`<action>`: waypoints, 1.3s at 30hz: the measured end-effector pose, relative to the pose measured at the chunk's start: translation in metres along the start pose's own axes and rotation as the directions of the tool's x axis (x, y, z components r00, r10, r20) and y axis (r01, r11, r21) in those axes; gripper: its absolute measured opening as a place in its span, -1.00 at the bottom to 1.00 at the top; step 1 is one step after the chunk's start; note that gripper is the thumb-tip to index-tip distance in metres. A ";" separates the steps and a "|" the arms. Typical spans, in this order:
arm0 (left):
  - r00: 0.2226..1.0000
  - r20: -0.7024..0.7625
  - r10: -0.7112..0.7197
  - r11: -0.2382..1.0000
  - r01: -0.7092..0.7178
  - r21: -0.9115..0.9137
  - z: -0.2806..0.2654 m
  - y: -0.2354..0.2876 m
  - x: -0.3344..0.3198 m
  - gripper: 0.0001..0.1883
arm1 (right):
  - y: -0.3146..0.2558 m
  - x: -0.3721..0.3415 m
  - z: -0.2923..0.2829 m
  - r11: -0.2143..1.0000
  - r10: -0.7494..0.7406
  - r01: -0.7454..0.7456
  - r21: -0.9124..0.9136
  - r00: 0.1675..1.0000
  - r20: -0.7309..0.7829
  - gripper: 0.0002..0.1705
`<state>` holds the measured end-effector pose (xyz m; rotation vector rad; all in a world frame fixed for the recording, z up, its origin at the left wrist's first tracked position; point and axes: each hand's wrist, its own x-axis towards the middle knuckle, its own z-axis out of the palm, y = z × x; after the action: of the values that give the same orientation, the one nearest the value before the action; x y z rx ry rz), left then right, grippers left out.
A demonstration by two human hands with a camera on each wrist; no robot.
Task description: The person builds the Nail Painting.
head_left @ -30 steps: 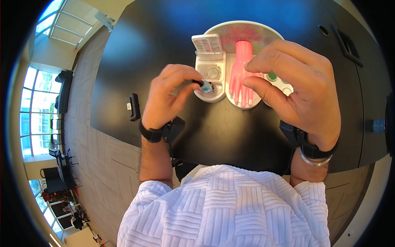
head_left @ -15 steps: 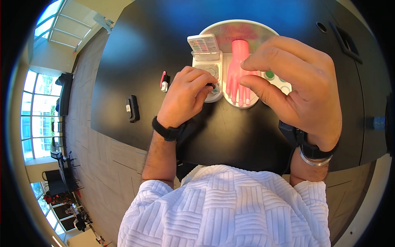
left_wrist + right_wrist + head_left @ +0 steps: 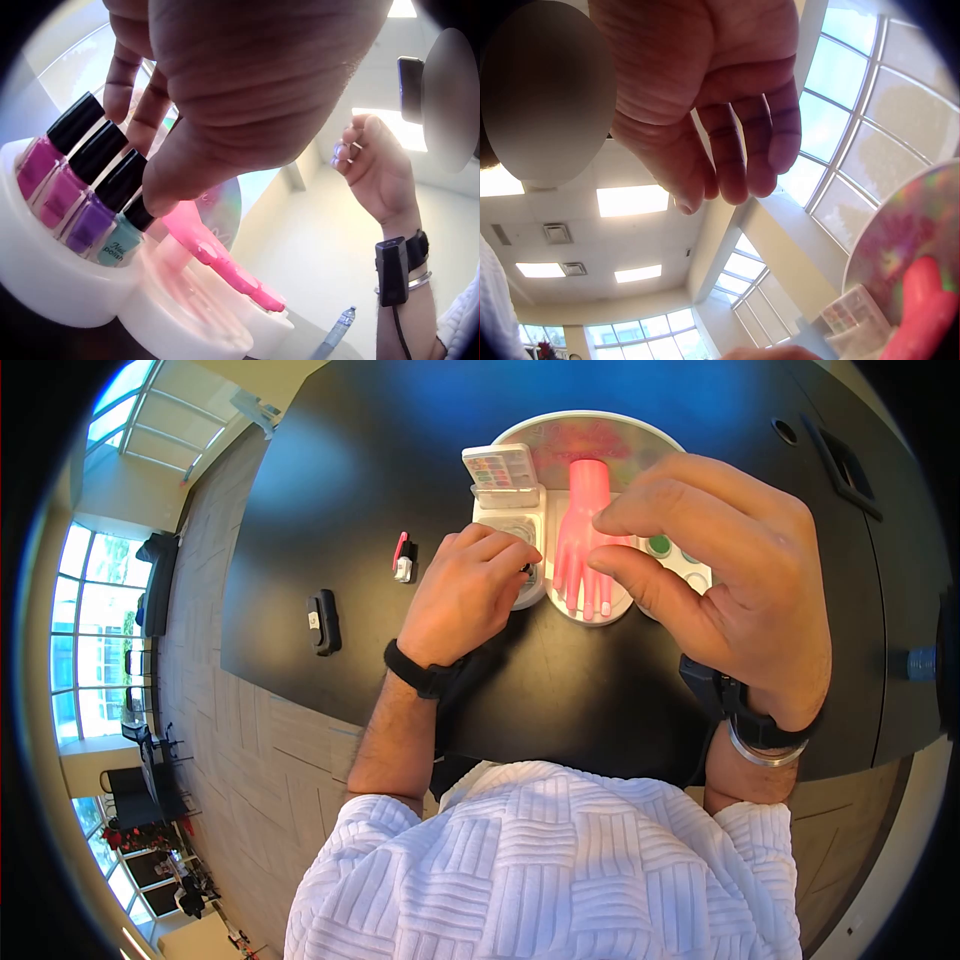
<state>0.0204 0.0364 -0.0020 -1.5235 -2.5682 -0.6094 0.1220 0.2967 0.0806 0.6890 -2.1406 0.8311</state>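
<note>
In the left wrist view the left hand (image 3: 240,90) pinches the black cap of a teal polish bottle (image 3: 118,244), which sits in a white holder (image 3: 60,289) beside a purple bottle (image 3: 88,223) and two pink ones. From the head view, the left hand (image 3: 462,598) covers most of that holder. A pink model hand (image 3: 588,485) lies on the middle of the white stand, fingers toward the person. The right hand (image 3: 735,565) is raised above the stand's right side, thumb and forefinger curved apart. Nothing is in the right hand (image 3: 720,97) in the right wrist view.
A small clear case (image 3: 502,472) stands with its lid up at the stand's left. On the black table lie a pink-and-white item (image 3: 403,565) and a black object (image 3: 323,622). A water bottle (image 3: 921,664) is at the far right.
The left hand has moved right and down to the holder with the teal bottle, uncovering the pink-and-white item on the table. The right hand has stayed nearly still.
</note>
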 end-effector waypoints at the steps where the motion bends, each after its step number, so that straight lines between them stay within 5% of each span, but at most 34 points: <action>1: 1.000 -0.001 -0.002 1.000 0.002 0.002 -0.001 0.000 -0.001 -0.70 | 0.000 0.000 0.000 1.000 0.005 -0.005 0.008 1.000 0.000 -0.74; 6: 0.990 -0.112 -0.084 0.993 0.074 -0.090 -0.024 -0.007 -0.009 -0.71 | 0.000 0.000 -0.001 1.000 0.003 -0.003 0.000 1.000 0.012 -0.74; 8: 0.987 -0.152 -0.060 0.998 0.063 0.020 -0.039 -0.023 -0.015 -0.76 | 0.000 0.000 0.000 1.000 -0.014 0.014 0.002 1.000 -0.003 -0.74; 10: 0.924 -0.213 -0.317 0.948 0.312 -0.056 -0.047 -0.040 -0.026 -0.82 | 0.001 0.000 0.000 1.000 -0.006 0.006 0.017 1.000 0.007 -0.74; 17: 0.748 -0.185 -0.637 0.752 0.656 0.064 -0.033 -0.096 -0.056 -0.78 | -0.001 -0.001 0.001 1.000 0.009 -0.009 0.014 1.000 0.021 -0.74; 22: 0.725 -0.148 -0.673 0.717 0.688 0.110 -0.015 -0.105 -0.058 -0.75 | 0.000 -0.001 0.001 1.000 0.018 -0.018 0.003 0.999 0.029 -0.74; 28: 0.800 -0.234 -0.552 0.788 0.592 0.168 -0.010 -0.102 -0.054 -0.64 | 0.002 -0.001 -0.002 1.000 0.019 -0.019 0.009 0.999 0.045 -0.74; 34: 0.746 -0.173 -0.643 0.762 0.602 -0.240 -0.037 -0.039 -0.038 -0.67 | 0.000 -0.001 0.000 0.999 0.034 -0.035 0.022 0.998 0.056 -0.74; 36: 0.842 -0.194 -0.504 0.840 0.426 -0.335 -0.040 -0.024 -0.039 -0.70 | 0.000 -0.002 0.000 0.999 0.035 -0.036 0.022 0.997 0.063 -0.74; 39: 0.868 -0.142 -0.476 0.821 0.380 -0.427 -0.040 -0.002 -0.038 -0.72 | 0.000 -0.002 0.001 0.999 0.033 -0.034 0.017 0.997 0.072 -0.73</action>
<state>0.0324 -0.0108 0.0235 -0.8372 -2.7087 -1.3348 0.1226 0.2967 0.0781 0.7034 -2.2164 0.8572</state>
